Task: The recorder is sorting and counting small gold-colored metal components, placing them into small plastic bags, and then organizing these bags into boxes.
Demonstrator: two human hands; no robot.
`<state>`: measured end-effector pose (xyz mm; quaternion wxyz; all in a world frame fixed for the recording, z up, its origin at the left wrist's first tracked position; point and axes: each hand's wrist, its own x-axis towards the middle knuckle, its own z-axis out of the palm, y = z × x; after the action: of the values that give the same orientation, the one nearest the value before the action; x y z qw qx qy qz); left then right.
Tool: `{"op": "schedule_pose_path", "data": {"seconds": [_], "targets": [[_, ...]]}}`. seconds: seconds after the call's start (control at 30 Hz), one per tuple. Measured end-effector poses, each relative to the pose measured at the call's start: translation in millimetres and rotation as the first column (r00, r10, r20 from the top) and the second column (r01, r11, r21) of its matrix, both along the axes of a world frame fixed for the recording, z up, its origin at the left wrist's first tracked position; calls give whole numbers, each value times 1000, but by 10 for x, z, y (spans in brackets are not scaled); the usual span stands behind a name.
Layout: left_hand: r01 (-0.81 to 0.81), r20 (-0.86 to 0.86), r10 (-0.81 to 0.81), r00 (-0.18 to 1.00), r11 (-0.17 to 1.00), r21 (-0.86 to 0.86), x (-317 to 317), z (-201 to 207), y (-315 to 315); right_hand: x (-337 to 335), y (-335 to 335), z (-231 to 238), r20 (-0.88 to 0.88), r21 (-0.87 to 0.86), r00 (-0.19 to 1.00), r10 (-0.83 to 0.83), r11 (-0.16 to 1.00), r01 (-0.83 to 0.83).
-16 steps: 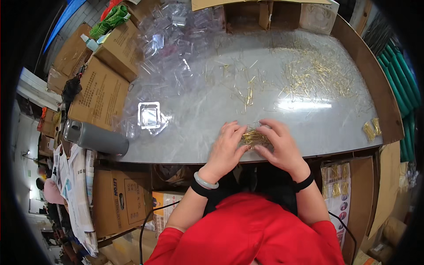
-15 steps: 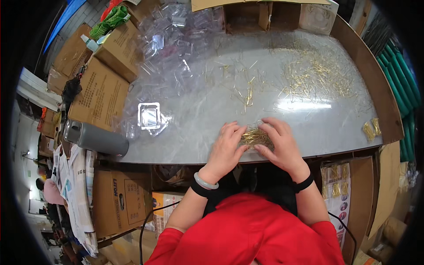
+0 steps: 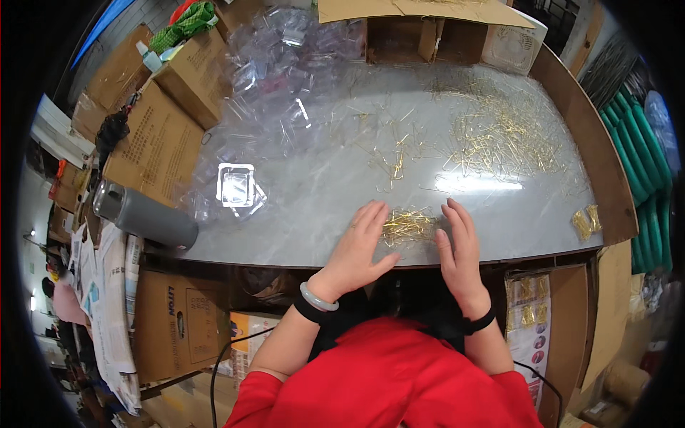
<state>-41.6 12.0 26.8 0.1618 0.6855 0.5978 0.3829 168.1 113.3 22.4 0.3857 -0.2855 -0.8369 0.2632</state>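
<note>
Red shirt: the person's shirt (image 3: 385,378) is filling the bottom centre, just below the table's near edge.
Left wrist: it is wearing a pale bangle (image 3: 319,297) and a black band (image 3: 308,311).
Right wrist: it is carrying a dark band (image 3: 479,322).
Left hand: the left hand (image 3: 359,250) is resting at the pile's left end, fingers outstretched and thumb pointing away; whether the fingertips are touching wire, I cannot tell.
Right hand: the right hand (image 3: 460,253) is hovering or resting just beside the pile's right end, fingers straight, thumb apart, unclenched.
Wire pile: the golden pile (image 3: 409,225) is lying between the hands, near the middle of the table's near edge.
Bottle: a grey bottle (image 3: 153,217) is occupying the near left corner.
Bundles: two golden bundles (image 3: 580,225) are lying at the near right corner.
Clear trays: plastic trays (image 3: 235,184) are spreading along the left side to the far edge.
Loose wires: a scatter (image 3: 398,165) is lying mid-table; a larger heap (image 3: 506,135) is covering the far right part.
Far edge: a cardboard box (image 3: 428,10) is standing there.
</note>
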Motion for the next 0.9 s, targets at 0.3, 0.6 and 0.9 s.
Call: {"op": "schedule_pose_path", "data": {"seconds": [0.3,0.6,0.9], "targets": [[-37,-358,46,933,999,34,163,-28,186,-182,8,125,95,-151,969,229,965,-214],[11,-205,2,979,998,61,106,-72,156,-67,397,284,378,-95,865,331,943,-319],[-54,-180,70,981,994,93,150,-56,121,-32,328,-35,-117,-147,992,-47,989,29]]}}
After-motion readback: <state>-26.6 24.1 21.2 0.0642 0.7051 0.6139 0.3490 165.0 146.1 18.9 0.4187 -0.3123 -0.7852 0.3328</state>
